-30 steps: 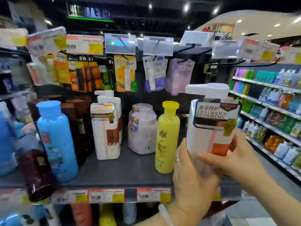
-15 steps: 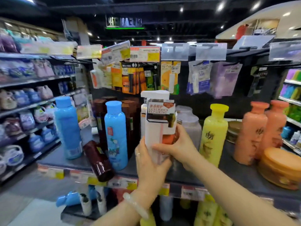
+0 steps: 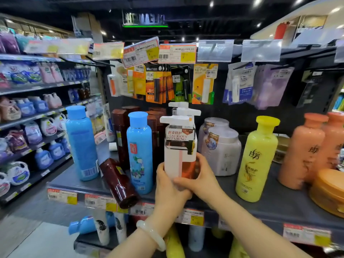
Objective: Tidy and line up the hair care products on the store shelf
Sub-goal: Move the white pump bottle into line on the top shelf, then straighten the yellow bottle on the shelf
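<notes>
A white pump bottle (image 3: 178, 146) with a "Luxurious Repairing" label stands upright at the middle of the dark shelf (image 3: 279, 200). My left hand (image 3: 168, 185) wraps its lower left side, and my right hand (image 3: 202, 180) grips its lower right side. A second white pump bottle (image 3: 183, 109) stands right behind it. To the left stand two blue bottles (image 3: 138, 155) (image 3: 81, 144) and several dark brown bottles (image 3: 121, 135). One brown bottle (image 3: 120, 183) leans tilted over the shelf's front edge.
Right of my hands stand two pale jars (image 3: 221, 151), a yellow bottle (image 3: 257, 159), two orange bottles (image 3: 301, 151) and an orange tub (image 3: 329, 190). Hanging packets (image 3: 202, 83) dangle above the shelf. Price tags (image 3: 100, 201) line the front edge. An aisle of laundry goods (image 3: 28, 112) runs on the left.
The view has swung left. Both hands carried the white pump bottle from the right of the yellow bottle to the shelf's middle, in front of the other white pump bottle.
</notes>
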A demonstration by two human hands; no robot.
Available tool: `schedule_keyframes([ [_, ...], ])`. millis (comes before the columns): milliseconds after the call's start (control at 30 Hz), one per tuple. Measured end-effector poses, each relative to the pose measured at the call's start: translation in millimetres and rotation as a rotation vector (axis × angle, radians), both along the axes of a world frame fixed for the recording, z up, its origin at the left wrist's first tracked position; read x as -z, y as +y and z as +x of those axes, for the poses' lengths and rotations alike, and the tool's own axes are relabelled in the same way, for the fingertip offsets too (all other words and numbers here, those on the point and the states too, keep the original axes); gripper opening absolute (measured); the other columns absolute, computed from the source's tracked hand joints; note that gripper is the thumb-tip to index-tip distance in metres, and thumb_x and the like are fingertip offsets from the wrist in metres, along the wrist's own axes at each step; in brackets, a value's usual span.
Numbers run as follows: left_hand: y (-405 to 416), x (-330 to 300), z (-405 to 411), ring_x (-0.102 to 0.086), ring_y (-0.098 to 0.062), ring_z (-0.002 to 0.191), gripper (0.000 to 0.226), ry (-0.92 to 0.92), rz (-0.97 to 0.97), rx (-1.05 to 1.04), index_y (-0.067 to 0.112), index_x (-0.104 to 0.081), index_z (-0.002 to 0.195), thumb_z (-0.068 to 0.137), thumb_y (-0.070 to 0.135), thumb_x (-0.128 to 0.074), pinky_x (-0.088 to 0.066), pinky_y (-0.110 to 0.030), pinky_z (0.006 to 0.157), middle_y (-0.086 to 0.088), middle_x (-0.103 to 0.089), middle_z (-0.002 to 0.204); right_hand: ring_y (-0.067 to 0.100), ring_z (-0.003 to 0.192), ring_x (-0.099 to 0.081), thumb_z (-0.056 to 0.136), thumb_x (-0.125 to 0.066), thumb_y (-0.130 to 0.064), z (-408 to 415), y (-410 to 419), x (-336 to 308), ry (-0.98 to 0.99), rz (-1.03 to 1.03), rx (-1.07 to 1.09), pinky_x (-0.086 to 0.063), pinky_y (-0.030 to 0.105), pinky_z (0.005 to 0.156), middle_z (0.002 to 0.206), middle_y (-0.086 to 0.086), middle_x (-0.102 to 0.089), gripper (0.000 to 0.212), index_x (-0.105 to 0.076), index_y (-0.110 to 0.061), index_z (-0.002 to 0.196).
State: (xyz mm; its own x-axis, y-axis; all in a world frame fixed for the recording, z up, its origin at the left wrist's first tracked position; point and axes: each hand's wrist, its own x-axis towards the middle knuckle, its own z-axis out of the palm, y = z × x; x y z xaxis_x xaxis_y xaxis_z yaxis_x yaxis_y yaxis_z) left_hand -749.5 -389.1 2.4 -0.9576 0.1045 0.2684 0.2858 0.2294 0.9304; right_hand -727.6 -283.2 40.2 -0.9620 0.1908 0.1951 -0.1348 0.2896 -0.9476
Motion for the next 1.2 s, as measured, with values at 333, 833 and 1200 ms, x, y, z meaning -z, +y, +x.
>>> schedule_keyframes([
  [333, -0.5, -2.9, -10.2, -0.056, -0.018, 0.110, 0.106, -0.033, -0.050, 0.019, 0.042, -0.016, 0.132, 0.053, 0.020, -0.082, -0.054, -0.045, 0.089, 0.002, -0.052, 0.124, 0.009, 0.114, -0.052, 0.063, -0.083, -0.019, -2.7, 0.6, 5.6, -0.062, -0.007, -0.003, -0.047, 0.025, 0.090, 0.126, -0.007, -0.052, 0.091, -0.030, -0.024, 0.137],
  [833, 29.6, -17.8, 41.2, -0.026, 0.004, 0.133, 0.069, 0.503, -0.074, 0.340, 0.028, -0.031, 0.136, 0.078, 0.023, -0.067, -0.019, -0.011, 0.111, 0.006, -0.033, 0.140, 0.002, 0.085, -0.056, 0.085, -0.063, -0.010, 63.2, 47.3, -15.7, 0.543, 0.061, 0.633, -0.045, 0.011, 0.074, 0.095, 0.002, -0.059, 0.020, -0.055, -0.025, 0.097],
  [1200, 114.0, -44.4, 19.7, -0.040, -0.018, 0.130, 0.082, -0.031, -0.152, 0.603, 0.012, -0.029, 0.140, 0.074, 0.023, -0.076, -0.039, -0.036, 0.104, 0.001, -0.041, 0.140, 0.014, 0.107, -0.051, 0.071, -0.078, -0.017, 60.1, 105.7, -17.0, 0.072, 0.030, 0.568, -0.048, 0.034, 0.089, 0.125, 0.005, -0.053, 0.075, -0.036, -0.012, 0.133],
])
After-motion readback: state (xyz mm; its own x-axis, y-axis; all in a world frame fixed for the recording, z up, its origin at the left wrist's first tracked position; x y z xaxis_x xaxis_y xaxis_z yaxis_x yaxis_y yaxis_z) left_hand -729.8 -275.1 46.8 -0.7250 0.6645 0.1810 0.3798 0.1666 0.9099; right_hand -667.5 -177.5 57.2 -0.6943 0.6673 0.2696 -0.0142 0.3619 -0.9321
